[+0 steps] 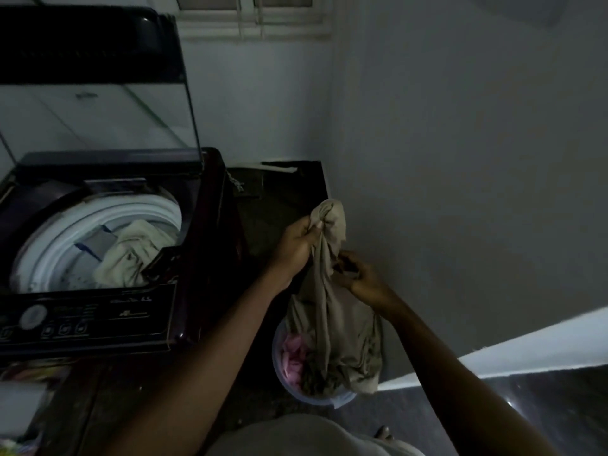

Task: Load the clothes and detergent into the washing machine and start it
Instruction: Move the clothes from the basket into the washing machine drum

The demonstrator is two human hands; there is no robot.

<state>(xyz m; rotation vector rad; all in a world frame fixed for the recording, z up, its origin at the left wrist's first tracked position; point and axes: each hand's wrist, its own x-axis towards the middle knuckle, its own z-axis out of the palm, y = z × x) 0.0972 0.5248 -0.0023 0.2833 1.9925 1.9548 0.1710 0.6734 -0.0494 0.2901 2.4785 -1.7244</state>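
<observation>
Shirt front: pale fabric at the bottom edge of the head view, nearest the lens; a bare toe shows just beside it on the dark floor.
Left hand: fingers curled tight round the bunched top of the beige garment, held up above the basket.
Right hand: lower and to the right, fingers pinching a fold at the garment's side (the exact grip is lost in the dim light).
Beige garment: hangs long from the left hand, with its lower end draped into the basket and over the near-right rim.
Basket: pale round plastic tub on the floor, between the washing machine and the wall; pink clothes lie inside at the left, touching the beige cloth.
Washing machine: dark top-loader to the left of both hands, apart from the held garment.
Lid: glass, folded up and standing open at the back.
Drum: white rim; one pale cloth lies heaped inside, at the right side.
Control panel: runs along the front edge, with a round dial at the left and small buttons beside it.
Wall: grey and plain, with a white skirting along the floor.
Window: white frame at the top, to the right above the machine.
</observation>
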